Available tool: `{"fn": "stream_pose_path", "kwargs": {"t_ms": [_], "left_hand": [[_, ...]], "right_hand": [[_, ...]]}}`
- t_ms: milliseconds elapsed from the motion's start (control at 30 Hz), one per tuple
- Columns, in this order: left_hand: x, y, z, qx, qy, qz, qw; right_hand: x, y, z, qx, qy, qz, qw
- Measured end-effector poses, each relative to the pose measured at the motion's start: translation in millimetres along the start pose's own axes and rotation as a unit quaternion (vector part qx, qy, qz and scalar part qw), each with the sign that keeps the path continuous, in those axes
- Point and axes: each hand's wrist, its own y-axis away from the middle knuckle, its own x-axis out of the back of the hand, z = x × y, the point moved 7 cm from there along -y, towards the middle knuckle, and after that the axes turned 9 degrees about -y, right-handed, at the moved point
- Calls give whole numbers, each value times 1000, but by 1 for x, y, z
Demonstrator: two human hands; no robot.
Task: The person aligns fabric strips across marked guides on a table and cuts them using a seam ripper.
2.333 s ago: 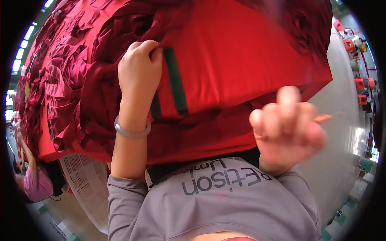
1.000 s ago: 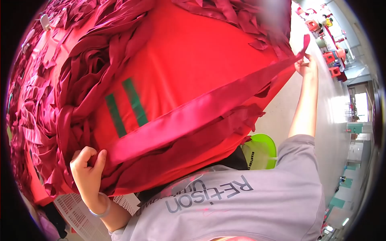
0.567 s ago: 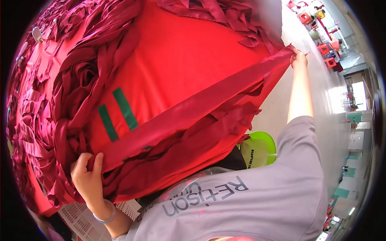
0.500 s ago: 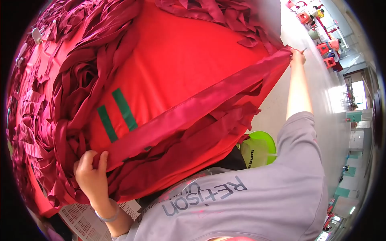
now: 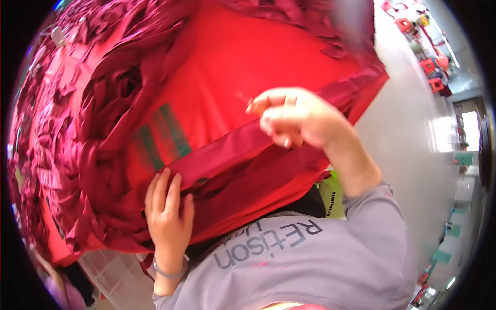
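A long dark red cloth strip lies along the near side of a bright red covered surface. My left hand rests on the strip's left part with fingers apart. Above the strip's middle is my right hand, fingers curled, with a thin blurred item at its fingertips. Two dark green bars show on the red surface above my left hand. Ruffled dark red strips are bunched left of them.
More dark red strips sit at the upper right. A lime green thing is below the surface's near edge. A white perforated crate stands at lower left, near a person in pink. Red stools are far right.
My right hand has let go of the strip's far right end and moved left and inward over it. The strip now lies down. My left hand has moved right and opened its fingers.
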Motion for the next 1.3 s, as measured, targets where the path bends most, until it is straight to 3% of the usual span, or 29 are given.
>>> {"fn": "stream_pose_path", "kwargs": {"t_ms": [33,67,100,133,200,233,500,567,700,967,1033,1067,1100,1167,1200,1300], "left_hand": [[-3,-5,4,-2,24,-4,1000],[0,-3,0,23,26,-10,999],[-1,-2,1,23,22,-9,999],[-2,-2,1,20,10,-15,1000],[-1,-4,1,26,12,-10,1000],[-3,-4,1,26,4,-15,1000],[-9,-2,5,30,-36,-6,999],[-8,-2,4,31,-34,-2,999],[-9,-1,4,30,-38,-9,999],[-10,-1,4,35,-55,6,998],[-9,-1,5,32,-54,-1,998],[-7,-1,4,34,-54,-1,998],[-6,-1,5,33,-45,1,998],[-6,-2,3,32,-37,6,999],[-6,-1,-1,45,21,31,998],[-3,-2,-9,48,89,58,993]], "right_hand": [[-22,2,11,-8,-3,-17,1000],[-53,4,21,75,119,31,990],[-63,8,18,320,345,67,880],[-84,18,17,356,591,124,713],[-105,15,34,345,634,99,685],[-110,12,47,324,708,85,622],[-122,19,62,247,739,37,626],[-122,17,59,271,671,32,689],[-125,7,57,276,661,35,697],[-123,0,61,354,606,106,705],[-120,5,49,396,609,158,668],[-108,5,39,404,564,205,690],[-101,8,28,428,547,246,676],[-107,11,24,445,534,196,692],[-114,12,32,366,561,153,727],[-128,12,52,329,618,65,711]]}}
